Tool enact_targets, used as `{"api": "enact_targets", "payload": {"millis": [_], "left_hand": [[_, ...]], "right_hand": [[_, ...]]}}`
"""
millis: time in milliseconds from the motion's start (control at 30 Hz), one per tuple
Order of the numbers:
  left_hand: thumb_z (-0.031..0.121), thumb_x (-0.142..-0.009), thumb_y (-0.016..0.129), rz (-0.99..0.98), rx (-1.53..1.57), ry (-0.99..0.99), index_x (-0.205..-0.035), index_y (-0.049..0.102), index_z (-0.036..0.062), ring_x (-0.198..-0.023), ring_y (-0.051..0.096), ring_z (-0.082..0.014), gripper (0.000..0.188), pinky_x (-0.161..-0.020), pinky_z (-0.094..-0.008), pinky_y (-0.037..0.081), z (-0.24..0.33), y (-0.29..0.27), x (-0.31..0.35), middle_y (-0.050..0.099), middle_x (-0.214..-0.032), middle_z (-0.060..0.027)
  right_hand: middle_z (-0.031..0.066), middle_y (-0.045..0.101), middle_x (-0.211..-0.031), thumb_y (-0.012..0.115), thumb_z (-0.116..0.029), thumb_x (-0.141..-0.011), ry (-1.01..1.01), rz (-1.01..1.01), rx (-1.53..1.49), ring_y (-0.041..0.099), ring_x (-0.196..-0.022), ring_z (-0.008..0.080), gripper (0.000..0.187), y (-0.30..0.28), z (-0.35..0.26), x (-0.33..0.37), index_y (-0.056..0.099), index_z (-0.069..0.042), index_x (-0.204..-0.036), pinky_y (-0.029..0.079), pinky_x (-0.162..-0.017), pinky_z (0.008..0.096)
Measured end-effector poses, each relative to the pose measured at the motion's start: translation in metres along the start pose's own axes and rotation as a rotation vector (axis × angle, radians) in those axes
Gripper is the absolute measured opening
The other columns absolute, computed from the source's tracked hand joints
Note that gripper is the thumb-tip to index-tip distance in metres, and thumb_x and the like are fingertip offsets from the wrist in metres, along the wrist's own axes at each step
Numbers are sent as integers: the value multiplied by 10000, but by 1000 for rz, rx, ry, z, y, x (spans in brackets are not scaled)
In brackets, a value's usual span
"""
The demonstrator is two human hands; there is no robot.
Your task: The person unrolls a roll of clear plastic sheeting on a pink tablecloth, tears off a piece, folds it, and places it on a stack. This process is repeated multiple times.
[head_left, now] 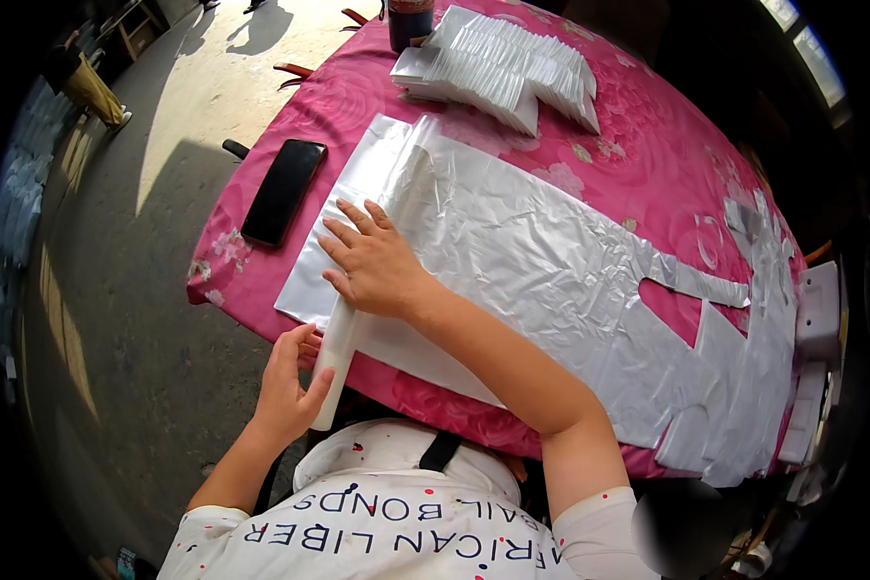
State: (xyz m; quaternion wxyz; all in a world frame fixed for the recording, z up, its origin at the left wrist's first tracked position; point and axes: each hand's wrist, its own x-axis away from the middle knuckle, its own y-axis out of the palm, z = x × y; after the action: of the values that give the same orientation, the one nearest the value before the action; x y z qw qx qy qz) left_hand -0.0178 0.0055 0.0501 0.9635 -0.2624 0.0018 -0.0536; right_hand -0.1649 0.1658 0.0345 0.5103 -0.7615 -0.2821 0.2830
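Note:
Silvery-white plastic bags (522, 261) lie flat and overlapping across the table, with cut-out handle ends toward the right. Along their left part runs a pale tube (337, 362), slanting from the near table edge to the far side, with plastic around or over its upper length. My left hand (290, 377) grips the tube's near end, thumb on the near side and fingers curled behind. Spread fingers of my right hand (372, 266) press flat on the plastic over the tube. A smooth plastic sheet (314, 275) extends left of the tube.
A black phone (284, 192) lies left of the bags on the pink floral tablecloth (304, 116). Folded white bags (507, 68) are stacked at the far side, beside a jar of dark liquid (411, 21). Another person's legs (97, 97) show at far left.

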Motion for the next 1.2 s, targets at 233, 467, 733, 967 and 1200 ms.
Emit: {"api": "enact_targets", "payload": {"millis": [233, 467, 733, 967, 1200], "left_hand": [[103, -670, 753, -159, 176, -281, -1217, 426, 5, -907, 569, -203, 644, -785, -333, 468, -4, -5, -4, 545, -1051, -110], [255, -731, 715, -779, 1414, -497, -1229, 432, -10, -802, 611, -157, 632, -717, -305, 525, 20, 6, -16, 591, -1015, -112], [240, -672, 755, -731, 760, -516, -953, 539, 30, -645, 549, -111, 411, -615, -265, 459, 57, 43, -34, 555, -746, -30], [244, -640, 766, -868, 1016, -564, -974, 508, 11, -568, 522, -140, 482, -525, -275, 430, 64, 66, -30, 503, -671, -32], [302, -664, 750, -1009, 1149, -563, -1023, 493, 17, -597, 512, -120, 526, -563, -263, 433, 55, 79, -28, 523, -714, -34]], "right_hand": [[306, 267, -1354, 541, -95, -759, 611, 785, -436, 271, -1292, 388, 815, 49, -28, -31, 52, 6, -1403, 215, -1076, 438], [115, 541, -965, 647, -176, -786, 307, 607, -2194, 582, -873, 183, 600, -37, -10, 25, 300, -5, -1244, 514, -759, 324], [77, 529, -871, 677, -215, -771, 425, 712, -1911, 566, -766, 148, 641, -68, -7, 75, 296, 13, -1234, 508, -710, 313], [63, 527, -849, 673, -200, -785, 427, 735, -1977, 560, -760, 148, 625, -56, -27, 110, 296, 3, -1241, 503, -697, 322], [69, 526, -864, 667, -163, -795, 561, 800, -1868, 560, -761, 144, 572, -50, -34, 125, 324, 5, -1221, 503, -701, 319]]}}
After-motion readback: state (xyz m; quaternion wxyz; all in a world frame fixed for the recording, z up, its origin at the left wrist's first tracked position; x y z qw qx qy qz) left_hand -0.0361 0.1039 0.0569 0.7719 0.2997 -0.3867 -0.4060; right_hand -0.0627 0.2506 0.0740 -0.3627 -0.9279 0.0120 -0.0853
